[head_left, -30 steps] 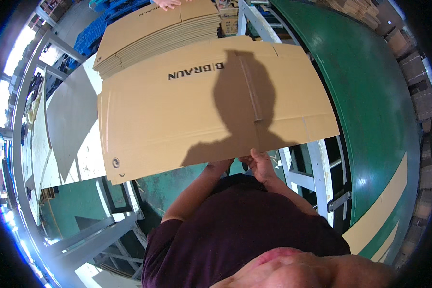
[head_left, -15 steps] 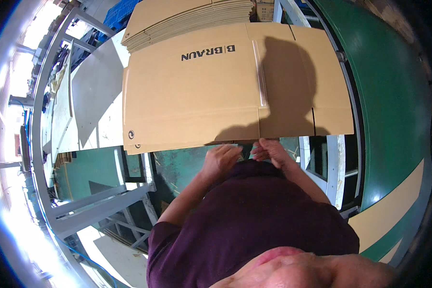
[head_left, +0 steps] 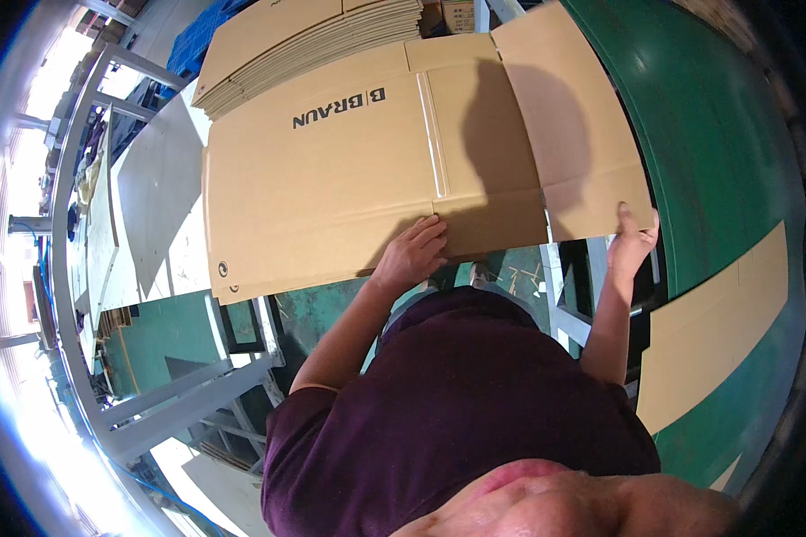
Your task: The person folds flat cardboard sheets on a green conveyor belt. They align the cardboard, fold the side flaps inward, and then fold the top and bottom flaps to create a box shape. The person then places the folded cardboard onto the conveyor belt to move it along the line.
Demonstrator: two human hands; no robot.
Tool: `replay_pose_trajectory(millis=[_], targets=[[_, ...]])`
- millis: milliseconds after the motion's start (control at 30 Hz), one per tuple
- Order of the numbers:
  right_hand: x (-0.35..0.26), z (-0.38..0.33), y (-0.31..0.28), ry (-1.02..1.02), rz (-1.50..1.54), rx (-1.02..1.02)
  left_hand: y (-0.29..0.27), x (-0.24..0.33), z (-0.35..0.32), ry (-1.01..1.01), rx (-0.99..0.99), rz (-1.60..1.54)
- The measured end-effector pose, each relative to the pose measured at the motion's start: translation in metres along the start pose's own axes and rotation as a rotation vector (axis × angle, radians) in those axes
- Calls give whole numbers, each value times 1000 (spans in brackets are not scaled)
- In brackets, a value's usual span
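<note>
A large flat cardboard box blank (head_left: 322,170) with dark print lies in front of me, its near edge by my waist. My left hand (head_left: 412,255) lies on that edge near the middle, fingers flat on the board and not gripping. At the right end, my right hand (head_left: 633,243) pinches the near corner of the end panel (head_left: 582,116), thumb on top and fingers partly hidden beneath. This panel is tilted up from the rest of the blank. Shadow falls across both parts.
Behind the blank rises a stack of flat cardboard (head_left: 304,58). A green belt surface (head_left: 690,152) runs along the right, with another cardboard sheet (head_left: 716,331) on it. To the left are a white board (head_left: 161,197) and grey metal frames (head_left: 188,389).
My right hand has moved right from my waist to the panel's corner, and the end panel has lifted. My left hand has come up onto the board. The view has shifted.
</note>
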State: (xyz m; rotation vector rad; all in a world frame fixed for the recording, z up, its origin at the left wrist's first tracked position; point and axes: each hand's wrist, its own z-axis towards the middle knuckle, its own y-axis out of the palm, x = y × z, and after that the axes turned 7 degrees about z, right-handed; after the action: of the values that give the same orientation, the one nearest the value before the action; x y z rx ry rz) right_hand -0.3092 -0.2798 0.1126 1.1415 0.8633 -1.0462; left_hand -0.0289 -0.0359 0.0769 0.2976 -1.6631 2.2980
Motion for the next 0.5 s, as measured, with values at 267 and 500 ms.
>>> replay_pose_trajectory(millis=[267, 500], targets=[[66, -130, 130, -721, -806, -1128, 20, -6, 3, 93, 157, -12], [75, -133, 127, -594, -738, -1149, 38, -10, -14, -58, 245, -153]])
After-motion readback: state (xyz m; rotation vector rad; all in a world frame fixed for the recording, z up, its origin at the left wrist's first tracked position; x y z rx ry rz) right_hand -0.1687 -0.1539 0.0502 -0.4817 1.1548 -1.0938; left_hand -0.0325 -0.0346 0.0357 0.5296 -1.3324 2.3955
